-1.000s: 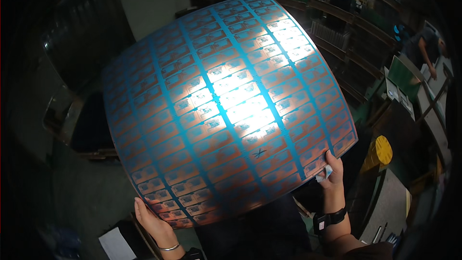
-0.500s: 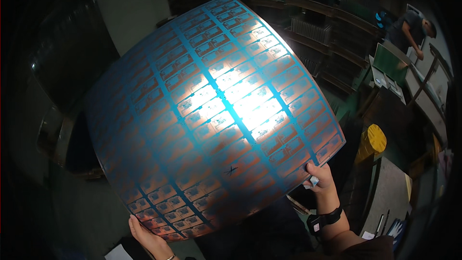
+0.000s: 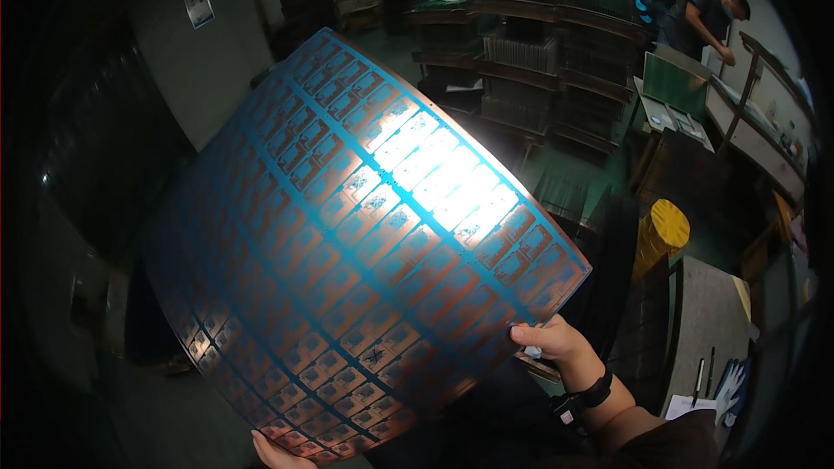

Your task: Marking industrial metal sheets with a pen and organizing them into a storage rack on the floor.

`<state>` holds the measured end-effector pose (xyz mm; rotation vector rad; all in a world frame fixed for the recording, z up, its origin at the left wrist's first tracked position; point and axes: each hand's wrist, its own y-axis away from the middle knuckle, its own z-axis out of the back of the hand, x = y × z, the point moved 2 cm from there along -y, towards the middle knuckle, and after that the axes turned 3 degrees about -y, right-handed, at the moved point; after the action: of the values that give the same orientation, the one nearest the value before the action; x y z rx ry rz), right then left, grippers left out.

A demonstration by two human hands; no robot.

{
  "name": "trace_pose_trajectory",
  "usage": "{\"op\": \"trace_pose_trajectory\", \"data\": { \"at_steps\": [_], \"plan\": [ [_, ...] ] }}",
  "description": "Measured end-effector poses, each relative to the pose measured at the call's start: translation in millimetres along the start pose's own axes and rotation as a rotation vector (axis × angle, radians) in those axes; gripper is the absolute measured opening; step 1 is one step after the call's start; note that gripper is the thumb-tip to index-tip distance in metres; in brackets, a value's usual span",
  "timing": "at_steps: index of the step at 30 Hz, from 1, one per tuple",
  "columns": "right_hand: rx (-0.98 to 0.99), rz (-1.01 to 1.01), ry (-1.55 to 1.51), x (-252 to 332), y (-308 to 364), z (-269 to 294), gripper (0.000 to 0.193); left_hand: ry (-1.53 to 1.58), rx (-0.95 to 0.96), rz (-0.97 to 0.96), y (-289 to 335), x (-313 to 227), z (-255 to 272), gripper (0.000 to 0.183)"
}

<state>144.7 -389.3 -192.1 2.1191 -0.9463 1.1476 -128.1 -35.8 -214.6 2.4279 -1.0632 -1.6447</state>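
Observation:
A large thin blue panel (image 3: pixel 347 243) with a grid of copper-coloured circuit patterns fills the middle of the view, tilted and catching a bright glare near its upper right. My right hand (image 3: pixel 556 343), with a black wristband, grips the panel's lower right edge. My left hand (image 3: pixel 276 453) holds the bottom corner; only its fingers show at the lower edge of the picture. A small dark cross mark sits on one cell near the panel's lower middle.
Dark shelving racks (image 3: pixel 539 43) with stacked boards stand behind. A person (image 3: pixel 699 17) bends over a bench at the upper right. A yellow cylinder (image 3: pixel 660 234) stands to the right, beside a grey table (image 3: pixel 704 330) with pens and papers.
The panel has swung down and to the left and tilted, uncovering the racks and the person at the upper right. Both hands keep their grip on its lower edge.

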Motion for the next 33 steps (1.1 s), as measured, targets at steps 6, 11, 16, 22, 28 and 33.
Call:
{"op": "trace_pose_trajectory", "data": {
  "at_steps": [6,11,16,22,28,33],
  "plan": [
    [0.123,0.115,-0.122,15,-15,2,0.041,-0.081,-0.163,0.073,9,5,-29,0.040],
    [0.237,0.361,-0.105,9,-6,-50,0.055,0.289,0.857,0.332,-46,44,-16,0.034],
    [-0.189,0.668,0.323,-23,20,-71,0.040,0.401,0.740,0.378,-20,124,-155,0.032],
    [-0.775,1.094,0.620,110,75,-8,0.030,0.116,1.110,0.544,65,177,-288,0.015],
    [-1.215,1.029,0.775,182,185,19,0.037,-1.058,1.647,-0.058,17,264,-312,0.023],
    [-1.355,0.912,1.030,193,247,24,0.042,-0.998,1.379,-0.132,-14,312,-324,0.018]
  ]
}}
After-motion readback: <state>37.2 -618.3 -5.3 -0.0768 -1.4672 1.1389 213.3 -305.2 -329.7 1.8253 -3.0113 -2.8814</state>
